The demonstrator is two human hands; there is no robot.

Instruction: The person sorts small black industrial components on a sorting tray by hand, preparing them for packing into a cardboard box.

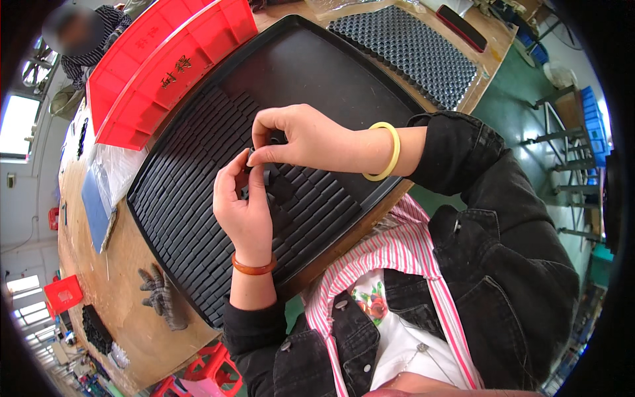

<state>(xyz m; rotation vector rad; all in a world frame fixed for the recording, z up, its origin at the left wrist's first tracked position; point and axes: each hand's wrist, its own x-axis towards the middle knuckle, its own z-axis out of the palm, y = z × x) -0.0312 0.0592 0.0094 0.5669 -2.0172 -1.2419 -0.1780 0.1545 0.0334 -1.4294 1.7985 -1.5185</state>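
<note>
Over the middle of a large black tray (311,49), my two hands meet, fingertips almost touching. My left hand (243,215) is closed, thumb and fingers pinched around a small black piece (245,192), mostly covered by the fingers. From the right, my right hand (301,137) reaches in with thumb and forefinger pinched at the left fingertips on a small dark piece (251,152); its exact shape is hidden. Beneath them, rows of short black cylinder-like pieces (192,178) lie packed side by side in the tray. A few loose black pieces (283,188) sit under my hands.
Red plastic bins (159,79) stand beyond the tray at the left. A block of small round metallic-looking parts (407,53) lies at the far right, near a dark red-edged case (461,28). A grey glove (161,298) rests on the wooden table (132,337). Another person (89,43) is beyond the bins.
</note>
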